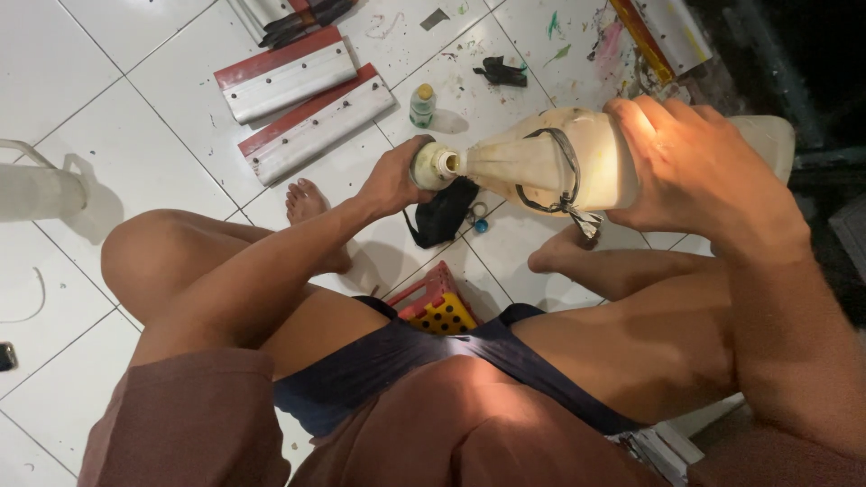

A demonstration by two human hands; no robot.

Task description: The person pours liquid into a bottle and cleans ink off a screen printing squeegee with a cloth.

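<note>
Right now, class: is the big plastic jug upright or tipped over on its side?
Tipped. The jug lies nearly horizontal, its mouth pointing at the small container in the left hand; the right hand grips its body.

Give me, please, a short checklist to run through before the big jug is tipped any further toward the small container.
1. Right hand grips the tilted jug firmly: ok.
2. Left hand wraps the small container at the spout: ok.
3. Jug mouth meets the container's opening: ok.
4. Container's fill level: cannot tell, the hand hides it.
5. Black strap stays clear of the spout: ok.
6. Small bottle on the tiles stands upright, apart: ok.
</note>
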